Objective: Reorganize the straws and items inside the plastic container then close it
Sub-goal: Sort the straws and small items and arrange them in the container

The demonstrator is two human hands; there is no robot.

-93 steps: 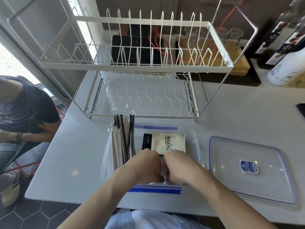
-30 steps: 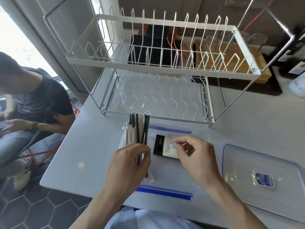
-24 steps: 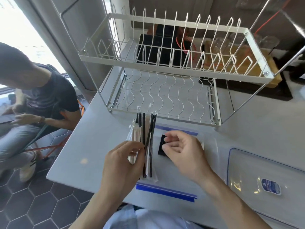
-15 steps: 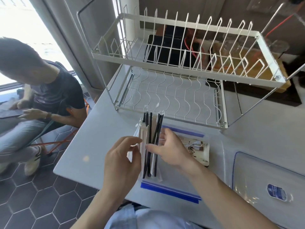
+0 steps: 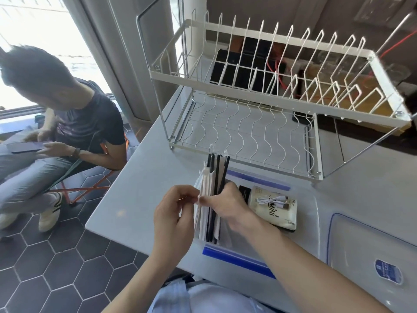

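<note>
The clear rectangular plastic container with blue clips (image 5: 239, 256) sits open on the pale counter (image 5: 135, 195), its transparent lid (image 5: 370, 249) set aside to the right. Over its left end, the right hand (image 5: 228, 206) and left hand (image 5: 173, 220) pinch the bundle of wrapped black and white straws (image 5: 212, 199), seemingly squaring it alongside the cream packet (image 5: 273, 211) already inside.

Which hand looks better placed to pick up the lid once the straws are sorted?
Probably the right hand: the lid lies on its side of the container, while the left hand sits across the straws.
</note>
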